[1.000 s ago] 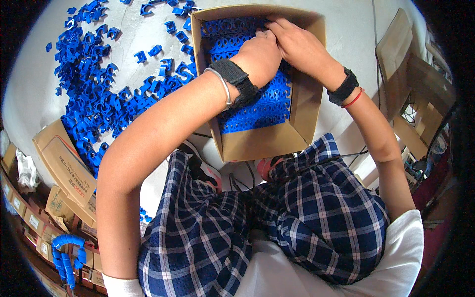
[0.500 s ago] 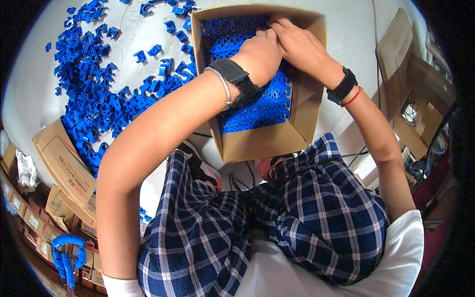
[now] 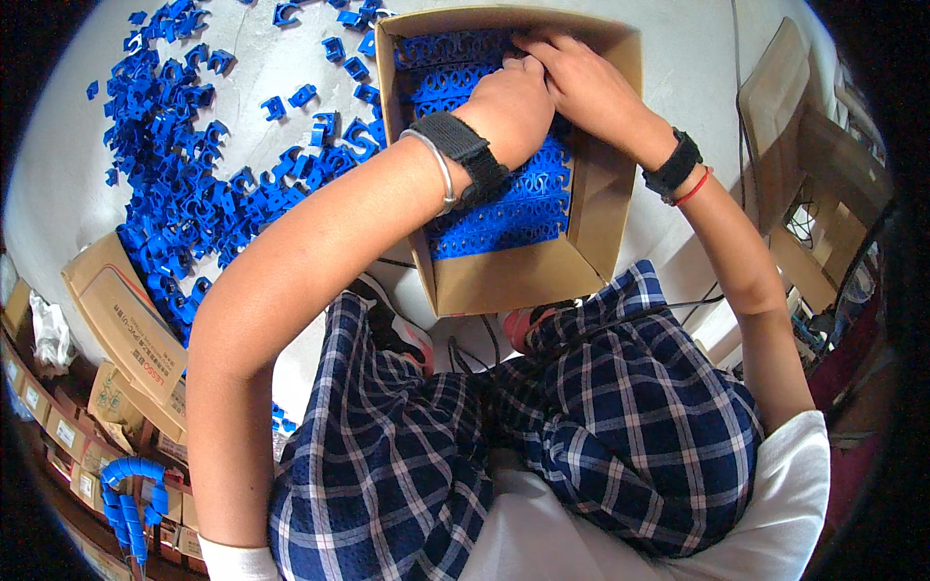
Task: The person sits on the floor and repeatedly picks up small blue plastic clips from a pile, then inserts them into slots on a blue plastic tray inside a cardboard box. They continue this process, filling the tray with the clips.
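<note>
An open cardboard box [image 3: 504,281] stands in front of my knees, packed with linked rows of blue plastic pipe clips [image 3: 499,215]. Both hands are inside its far half, close against each other. My left hand [image 3: 513,107] is closed over the clips, knuckles up; its fingertips are mostly hidden, and what they hold does not show. Coming in from the right, my right hand [image 3: 589,89] has its fingers bent and pressed together at the end of the farthest row, touching the clips there. Black bands circle both wrists.
Many loose blue clips [image 3: 165,145] lie heaped on the pale floor to the left. A cardboard flap [image 3: 131,324] leans beside them. Smaller cartons [image 3: 68,436] and a curved string of blue clips [image 3: 131,494] are at lower left. A thin black cable [image 3: 668,308] crosses my knee.
My right hand has slid slightly to the left along the far row, its fingertips now farther past my left knuckles. My left hand stays almost in place.
</note>
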Motion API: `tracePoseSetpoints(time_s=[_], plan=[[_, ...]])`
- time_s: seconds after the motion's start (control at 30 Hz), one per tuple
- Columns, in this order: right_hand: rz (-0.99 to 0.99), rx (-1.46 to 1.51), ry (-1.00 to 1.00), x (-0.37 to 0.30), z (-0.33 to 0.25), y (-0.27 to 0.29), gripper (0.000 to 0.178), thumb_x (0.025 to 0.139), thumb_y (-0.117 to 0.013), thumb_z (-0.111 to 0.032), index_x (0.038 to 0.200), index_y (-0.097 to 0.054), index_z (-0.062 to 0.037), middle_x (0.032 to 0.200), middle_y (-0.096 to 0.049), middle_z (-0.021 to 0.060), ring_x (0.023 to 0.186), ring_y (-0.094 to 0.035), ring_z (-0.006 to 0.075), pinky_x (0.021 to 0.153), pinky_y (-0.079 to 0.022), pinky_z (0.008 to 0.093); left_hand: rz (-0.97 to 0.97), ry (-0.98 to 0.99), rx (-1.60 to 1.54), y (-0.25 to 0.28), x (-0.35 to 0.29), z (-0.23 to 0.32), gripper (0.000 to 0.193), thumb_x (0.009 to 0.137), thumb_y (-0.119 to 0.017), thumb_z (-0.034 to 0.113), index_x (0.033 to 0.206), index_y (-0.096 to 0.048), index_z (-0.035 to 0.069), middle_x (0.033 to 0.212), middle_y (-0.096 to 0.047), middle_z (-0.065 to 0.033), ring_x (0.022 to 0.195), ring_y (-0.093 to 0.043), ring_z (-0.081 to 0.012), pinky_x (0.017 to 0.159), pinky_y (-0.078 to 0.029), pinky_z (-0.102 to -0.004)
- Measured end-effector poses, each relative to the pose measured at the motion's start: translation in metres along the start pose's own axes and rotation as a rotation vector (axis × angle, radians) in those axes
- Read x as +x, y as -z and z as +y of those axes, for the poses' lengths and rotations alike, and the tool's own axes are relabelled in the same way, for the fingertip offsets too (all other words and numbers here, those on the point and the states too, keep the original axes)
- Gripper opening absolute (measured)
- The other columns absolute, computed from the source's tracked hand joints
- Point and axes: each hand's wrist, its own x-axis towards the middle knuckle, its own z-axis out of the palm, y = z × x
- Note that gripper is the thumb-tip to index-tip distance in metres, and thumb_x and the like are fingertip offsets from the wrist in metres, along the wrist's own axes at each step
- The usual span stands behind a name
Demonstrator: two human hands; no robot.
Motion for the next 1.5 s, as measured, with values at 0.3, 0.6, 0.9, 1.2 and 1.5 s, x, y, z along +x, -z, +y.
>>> tracePoseSetpoints(time_s=[0.3, 0.6, 0.9, 1.2, 1.5], plan=[[0.081, 0.119, 0.045, 0.003, -0.001, -0.002, 0.039, 0.084, -0.056, -0.015, 0.122, -0.059, -0.0045, 0.112, -0.061, 0.0212, 0.106, -0.059, 0.039, 0.092, -0.048, 0.0465, 0.007, -0.001, -0.01, 0.013, -0.006, 0.002, 0.037, 0.082, -0.066, 0.023, 0.104, -0.064, -0.006, 0.11, -0.058, -0.024, 0.104, -0.058, -0.0358, 0.087, -0.053, -0.0415], [0.294, 0.144, 0.118, -0.003, -0.008, 0.017, 0.029, 0.085, -0.05, -0.004, 0.112, -0.061, -0.0021, 0.108, -0.062, 0.0188, 0.104, -0.06, 0.0377, 0.091, -0.049, 0.0447, 0.55, -0.142, -0.327, 0.082, -0.053, -0.015, 0.017, 0.087, -0.06, 0.017, 0.096, -0.069, 0.006, 0.095, -0.066, -0.0107, 0.084, -0.066, -0.0295, 0.074, -0.054, -0.0372], [0.288, 0.075, 0.119, -0.013, -0.025, 0.031, 0.023, 0.088, -0.052, -0.009, 0.109, -0.062, -0.0073, 0.103, -0.064, 0.0129, 0.096, -0.063, 0.0334, 0.083, -0.053, 0.0419, 0.548, 0.175, -0.02, 0.049, -0.107, -0.158, 0.039, 0.085, -0.062, 0.016, 0.124, -0.058, 0.01, 0.122, -0.059, -0.0141, 0.109, -0.059, -0.0323, 0.094, -0.048, -0.0415], [0.27, 0.105, 0.12, -0.03, -0.04, 0.038, 0.02, 0.088, -0.055, -0.012, 0.106, -0.064, -0.0081, 0.099, -0.065, 0.0112, 0.092, -0.064, 0.0323, 0.078, -0.054, 0.0415, 0.469, 0.316, -0.081, 0.049, -0.114, -0.151, 0.036, 0.084, -0.068, 0.017, 0.118, -0.061, 0.009, 0.109, -0.064, -0.0101, 0.096, -0.064, -0.029, 0.083, -0.052, -0.0371], [0.477, 0.145, 0.31, -0.04, -0.059, 0.051, 0.05, 0.079, -0.059, -0.001, 0.128, -0.055, -0.0119, 0.13, -0.054, 0.0117, 0.115, -0.057, 0.031, 0.094, -0.05, 0.0395, 0.909, 0.294, -0.394, 0.102, -0.095, -0.065, 0.027, 0.09, -0.07, 0.02, 0.114, -0.066, 0.009, 0.105, -0.068, -0.0068, 0.09, -0.066, -0.0149, 0.076, -0.053, -0.0274]])
